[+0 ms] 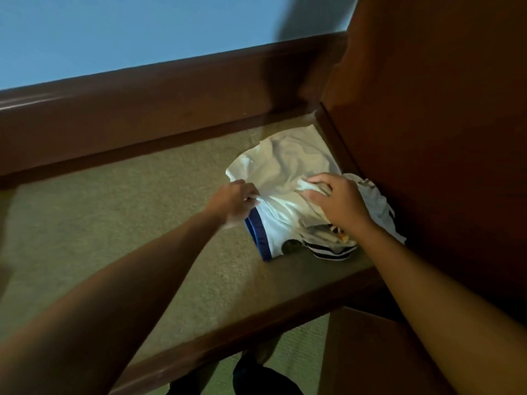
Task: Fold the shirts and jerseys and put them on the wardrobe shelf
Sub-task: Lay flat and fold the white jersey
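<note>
hands [288, 203] pinching crumpled white jersey [282, 166], wardrobe shelf [114, 223]

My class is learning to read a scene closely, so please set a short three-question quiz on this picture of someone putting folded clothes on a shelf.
1. True or false: both hands grip the white jersey with blue trim.
2. Multiple choice: the jersey lies on the brown wooden wardrobe shelf at its A) left end, B) middle, C) right end, by the side panel.
3. Short answer: what colour is the wall behind the wardrobe?

Key
1. True: the left hand pinches the jersey's left edge and the right hand holds a bunch of cloth.
2. C.
3. Blue.
</note>
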Demonstrator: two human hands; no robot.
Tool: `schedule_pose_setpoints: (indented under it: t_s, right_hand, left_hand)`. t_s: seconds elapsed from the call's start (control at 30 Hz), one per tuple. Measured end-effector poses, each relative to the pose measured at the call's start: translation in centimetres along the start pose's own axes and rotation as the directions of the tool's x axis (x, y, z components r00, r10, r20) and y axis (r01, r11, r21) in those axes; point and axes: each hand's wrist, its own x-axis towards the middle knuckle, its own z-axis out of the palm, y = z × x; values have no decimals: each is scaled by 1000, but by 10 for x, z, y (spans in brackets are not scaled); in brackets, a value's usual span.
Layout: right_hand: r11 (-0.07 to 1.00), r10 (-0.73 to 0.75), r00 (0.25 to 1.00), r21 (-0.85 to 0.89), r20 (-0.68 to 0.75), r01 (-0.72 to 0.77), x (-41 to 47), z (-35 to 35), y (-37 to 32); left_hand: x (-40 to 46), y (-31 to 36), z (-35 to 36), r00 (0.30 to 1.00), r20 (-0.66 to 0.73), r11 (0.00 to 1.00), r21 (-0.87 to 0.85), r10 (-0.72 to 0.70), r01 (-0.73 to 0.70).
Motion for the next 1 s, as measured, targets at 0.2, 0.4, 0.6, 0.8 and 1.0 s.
schedule_pose_setpoints:
  t_s: [0.2,0.4,0.6,0.8,1.0]
  right_hand:
    - [984,-139,989,119,41,133,12,73,-76]
    - [965,-185,981,199,53,171,6,148,-157]
    - [984,-159,898,136,411,111,-7,194,-187]
    - [816,101,901,-553,423,168,-40,214,-148]
    - [937,-70,979,-324,190,130,-55,212,-127]
  left_hand:
    - [-75,-87,-67,982,-22,980,-61,-189,188]
    - [-156,-179,-99,941,-247,970,24,-229,243]
    - [-216,-249,-114,816,-426,831,219,-391,512]
    - [-223,-214,-62,925,-378,919,353,-31,175]
    - [-184,-147,9,994,-4,932,347,113,-104]
